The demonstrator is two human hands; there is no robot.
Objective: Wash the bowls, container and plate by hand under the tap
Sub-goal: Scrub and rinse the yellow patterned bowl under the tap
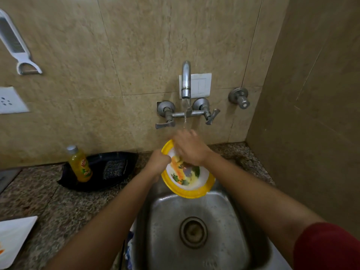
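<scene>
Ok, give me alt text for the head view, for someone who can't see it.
A person holds a yellow-rimmed floral plate over a stainless steel sink under a running wall tap, the left hand gripping its rim and the right hand on its upper face. To the left, a bottle of yellow liquid stands in a black tray.

A yellow plastic dish-soap bottle (80, 164) stands in a black plastic tray (124, 158) on the speckled granite bench (39, 195), beside a dark scrub pad (114, 169). A white grater-peeler (13, 41) hangs on the beige tiled wall (136, 36).
</scene>
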